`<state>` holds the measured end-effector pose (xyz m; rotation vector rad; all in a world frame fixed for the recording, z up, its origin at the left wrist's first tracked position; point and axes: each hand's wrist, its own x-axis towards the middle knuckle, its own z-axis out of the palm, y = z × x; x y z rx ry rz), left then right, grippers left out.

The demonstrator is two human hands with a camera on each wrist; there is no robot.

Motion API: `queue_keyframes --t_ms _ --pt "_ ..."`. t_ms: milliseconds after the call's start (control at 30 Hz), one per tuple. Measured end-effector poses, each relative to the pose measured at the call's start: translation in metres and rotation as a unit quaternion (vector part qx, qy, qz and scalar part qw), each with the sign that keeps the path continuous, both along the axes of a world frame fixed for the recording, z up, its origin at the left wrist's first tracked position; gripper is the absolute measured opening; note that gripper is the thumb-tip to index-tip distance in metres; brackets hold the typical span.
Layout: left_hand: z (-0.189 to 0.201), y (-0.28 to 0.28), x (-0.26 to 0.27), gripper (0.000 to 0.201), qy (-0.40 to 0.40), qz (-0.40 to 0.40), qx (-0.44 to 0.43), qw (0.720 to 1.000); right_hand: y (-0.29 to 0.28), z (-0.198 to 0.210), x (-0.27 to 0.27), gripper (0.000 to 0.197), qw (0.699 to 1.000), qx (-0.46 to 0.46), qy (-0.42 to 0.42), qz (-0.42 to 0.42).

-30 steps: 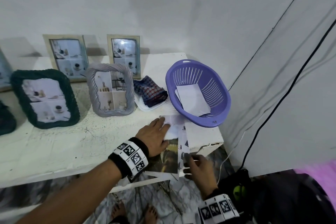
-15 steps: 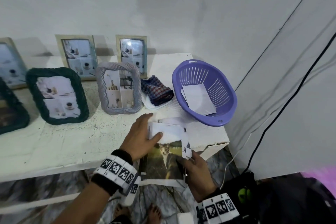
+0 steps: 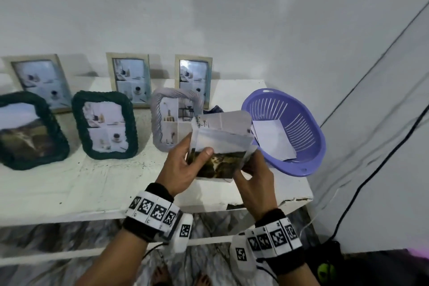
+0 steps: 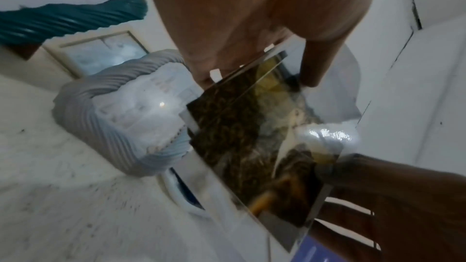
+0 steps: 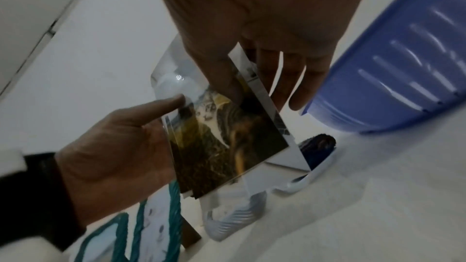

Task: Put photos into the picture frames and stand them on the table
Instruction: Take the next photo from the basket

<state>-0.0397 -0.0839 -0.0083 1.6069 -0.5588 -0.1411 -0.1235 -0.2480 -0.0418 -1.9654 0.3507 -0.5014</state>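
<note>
Just left of the basket, above the tabletop, both hands are holding a small stack of photos clear of the surface. The left hand is closing on the stack's left edge, thumb lying across the top print and fingers behind. The right hand is pinching the stack's lower right corner, thumb in front and fingers behind, as the right wrist view shows. Top print: a cat photo, its picture side facing the person and its upper part glaring white. The stack is standing nearly upright, long axis running bottom to top and tilted slightly away from the basket; a paler sheet is projecting behind it toward the wall.

Step in hand, as judged: separating one print. To do it well, the thumb should be sliding the top print off sideways while the other hand is keeping the remainder pinched, with the fingers kept at the borders and away from the glossy face. Left of the basket, the grey frame and a green frame are standing with stock inserts showing; the print's long axis should be matching the frame's upright opening.
</note>
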Motion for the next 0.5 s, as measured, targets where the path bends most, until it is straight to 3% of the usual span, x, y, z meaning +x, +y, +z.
queue_keyframes --t_ms 133,200,267,500 --pt "-0.021 -0.001 0.012 0.030 0.048 -0.003 0.004 0.999 0.005 -0.004 0.009 0.026 0.998 -0.064 0.006 -0.006" --pt "-0.032 -0.002 0.012 0.040 0.091 0.005 0.004 0.996 0.009 -0.009 0.012 0.025 0.997 -0.074 0.009 -0.013" --pt "-0.040 -0.003 0.011 0.054 0.126 0.012 -0.009 0.992 0.015 -0.010 0.015 0.029 0.999 -0.051 0.016 -0.010" --pt "-0.054 -0.008 0.006 0.053 0.148 0.037 -0.085 0.985 0.041 -0.022 0.021 0.032 0.997 0.066 0.012 -0.028"
